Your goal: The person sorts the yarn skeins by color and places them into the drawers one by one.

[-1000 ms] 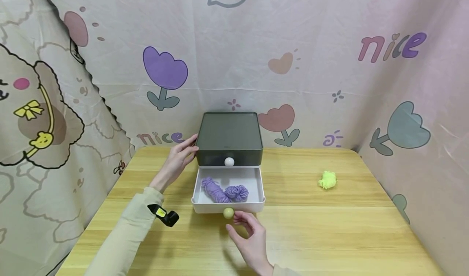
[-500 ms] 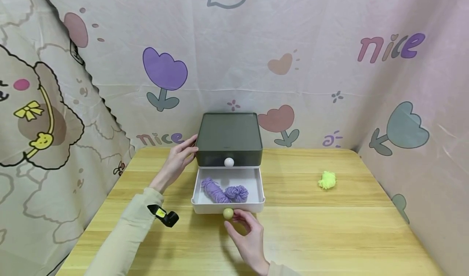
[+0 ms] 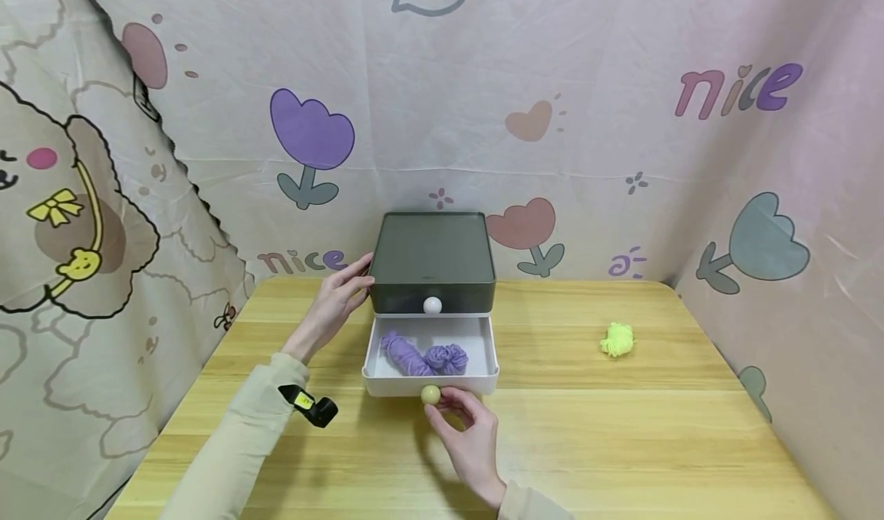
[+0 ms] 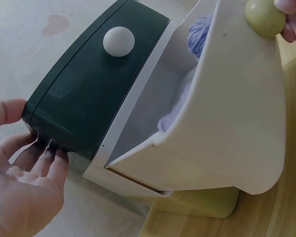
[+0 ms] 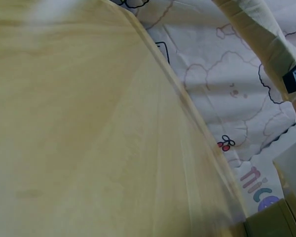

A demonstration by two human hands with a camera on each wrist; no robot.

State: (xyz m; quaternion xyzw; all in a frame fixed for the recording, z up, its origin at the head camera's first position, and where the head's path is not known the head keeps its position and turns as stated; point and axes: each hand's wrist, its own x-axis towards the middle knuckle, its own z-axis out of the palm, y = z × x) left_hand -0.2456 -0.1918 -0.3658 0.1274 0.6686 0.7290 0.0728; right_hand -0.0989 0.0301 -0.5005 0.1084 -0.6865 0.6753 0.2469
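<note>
A small drawer box (image 3: 435, 248) with a dark top stands at the table's back middle. Its white drawer (image 3: 387, 386) is pulled out and holds two twisted bundles of purple yarn (image 3: 407, 355). Against the dark unit's left side rests my left hand (image 3: 328, 309), fingers spread over that side and near its front corner. My right hand (image 3: 473, 443) pinches the olive drawer knob (image 3: 430, 395) between thumb and forefinger. In the left wrist view, right fingertips (image 4: 291, 29) show at this knob. The right wrist view mostly misses the right hand.
A white knob (image 3: 432, 305) sits on the shut upper drawer. Lower down, a yellow-green part (image 4: 202, 202) of the box shows. A bright yellow-green yarn bundle (image 3: 618, 340) lies on the wooden table (image 3: 621, 428) at right. Printed cloth (image 3: 587, 60) hangs behind.
The white drawer has slid slightly back into the box with its yarn. My right hand has closed its thumb up to the knob and moved slightly forward. The left hand stays put.
</note>
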